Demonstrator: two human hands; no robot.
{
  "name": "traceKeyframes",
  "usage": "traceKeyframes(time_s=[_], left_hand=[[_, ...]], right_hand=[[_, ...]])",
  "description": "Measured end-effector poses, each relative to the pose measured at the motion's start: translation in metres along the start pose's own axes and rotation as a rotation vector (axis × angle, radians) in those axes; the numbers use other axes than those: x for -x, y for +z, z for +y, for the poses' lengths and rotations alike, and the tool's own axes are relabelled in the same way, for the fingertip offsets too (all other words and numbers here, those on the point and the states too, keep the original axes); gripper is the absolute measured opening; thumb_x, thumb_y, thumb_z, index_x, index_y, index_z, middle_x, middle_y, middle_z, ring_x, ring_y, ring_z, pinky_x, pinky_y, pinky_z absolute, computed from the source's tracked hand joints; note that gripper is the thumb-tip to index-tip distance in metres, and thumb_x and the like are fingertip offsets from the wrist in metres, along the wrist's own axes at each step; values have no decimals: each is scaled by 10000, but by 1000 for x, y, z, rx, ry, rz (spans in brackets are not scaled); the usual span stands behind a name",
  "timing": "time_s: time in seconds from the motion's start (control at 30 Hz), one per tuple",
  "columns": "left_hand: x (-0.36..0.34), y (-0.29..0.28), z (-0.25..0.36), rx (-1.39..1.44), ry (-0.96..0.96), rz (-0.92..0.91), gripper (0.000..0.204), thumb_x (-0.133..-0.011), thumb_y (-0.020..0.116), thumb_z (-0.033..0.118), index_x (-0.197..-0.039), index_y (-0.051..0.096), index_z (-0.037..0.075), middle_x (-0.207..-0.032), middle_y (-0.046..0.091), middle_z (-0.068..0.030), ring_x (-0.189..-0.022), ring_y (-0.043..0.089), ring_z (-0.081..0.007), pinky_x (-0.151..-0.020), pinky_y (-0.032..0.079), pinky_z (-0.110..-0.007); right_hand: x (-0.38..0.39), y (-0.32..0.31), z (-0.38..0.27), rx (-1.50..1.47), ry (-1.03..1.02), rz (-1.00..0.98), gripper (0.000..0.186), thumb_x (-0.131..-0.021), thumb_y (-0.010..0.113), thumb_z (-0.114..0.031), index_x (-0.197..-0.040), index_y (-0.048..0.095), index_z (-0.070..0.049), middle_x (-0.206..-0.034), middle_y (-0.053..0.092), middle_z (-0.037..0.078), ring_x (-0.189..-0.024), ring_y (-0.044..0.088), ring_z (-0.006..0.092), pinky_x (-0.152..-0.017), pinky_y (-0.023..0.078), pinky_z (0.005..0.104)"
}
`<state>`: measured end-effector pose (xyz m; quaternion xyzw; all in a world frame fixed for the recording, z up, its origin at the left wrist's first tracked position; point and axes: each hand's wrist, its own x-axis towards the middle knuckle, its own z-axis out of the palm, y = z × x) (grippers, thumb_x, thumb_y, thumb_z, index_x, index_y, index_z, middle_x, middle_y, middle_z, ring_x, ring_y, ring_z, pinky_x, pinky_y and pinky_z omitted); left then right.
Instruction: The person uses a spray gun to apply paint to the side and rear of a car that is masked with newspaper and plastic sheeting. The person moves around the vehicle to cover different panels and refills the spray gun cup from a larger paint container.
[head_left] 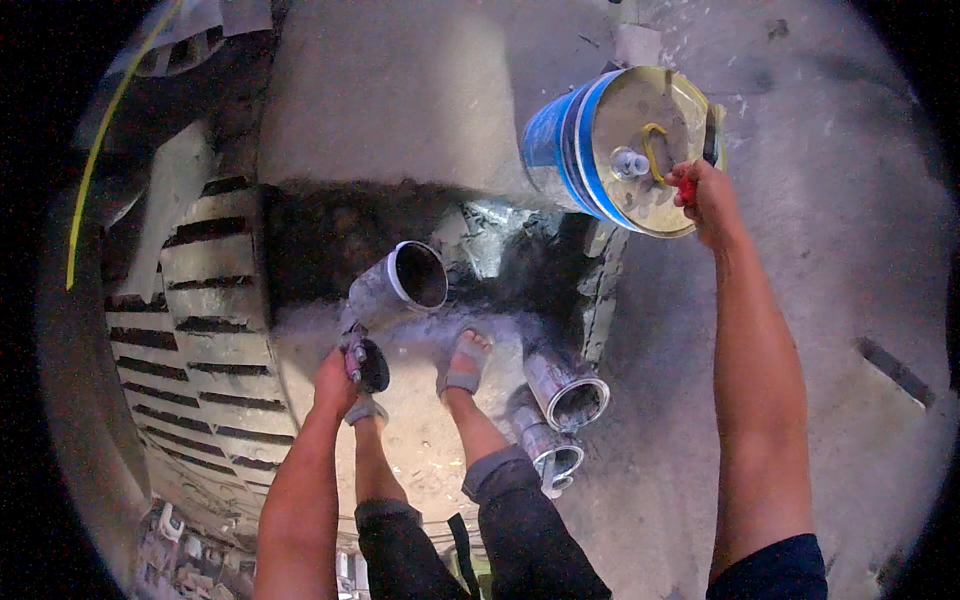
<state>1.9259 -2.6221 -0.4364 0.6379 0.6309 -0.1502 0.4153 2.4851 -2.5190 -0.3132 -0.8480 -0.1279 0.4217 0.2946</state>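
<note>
At the lower left, my left hand (337, 380) is closed round what looks like a spray gun (354, 356), with a round dark part (374, 366) beside it. Just beyond it is a whitish bucket (376, 290) with a dark inside. My right arm reaches out to the far right, over a blue drum (556, 140) with a dusty, paint-stained top. Fingers of my right hand (708, 200) pinch a small red thing (687, 190); its full shape is hidden. Next to them on the drum top are a curved yellow piece (653, 150) and a whitish cup-like piece (629, 162).
Two open, paint-smeared cans (578, 402) lie right of my feet. A slatted pale structure (215, 300) runs along the left. Beyond my feet is a dark recess (330, 235) with crumpled sheeting (484, 240). A dark strip (893, 372) lies on the floor at right.
</note>
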Motion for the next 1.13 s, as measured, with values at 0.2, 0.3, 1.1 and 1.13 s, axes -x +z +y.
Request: traceKeyframes(time_s=[0.2,0.3,1.1,1.13], left_hand=[[0,2,12,3,16,-24,216,-779,516,117,-976,513,29,-897,582,-234,-878,534,-433,-738,429,-462],[0,2,14,16,14,-16,204,-795,504,132,-979,507,43,-889,583,-235,-872,534,-436,-733,426,-466],[-24,17,-29,62,-101,-166,275,-819,492,174,-1064,481,48,-987,563,-253,-929,528,-420,-777,412,-470],[-26,17,-39,6,-137,-223,336,-819,515,239,-1092,473,47,-1025,552,-253,-963,520,-409,-801,410,-455]], right_hand=[[-32,6,16,423,-288,45,113,-769,511,-203,-748,545,-98,-576,448,-25,-439,371,71,-407,277,237],[-18,16,-2,418,-168,-77,107,-777,516,-202,-766,548,-101,-574,435,-29,-448,370,70,-416,280,237],[121,144,85,181,-33,-639,258,-657,652,-117,-908,609,-74,-639,538,-28,-504,439,82,-462,337,229],[129,153,88,193,-36,-622,315,-663,634,-94,-977,622,-81,-733,585,10,-644,513,117,-637,412,238]])
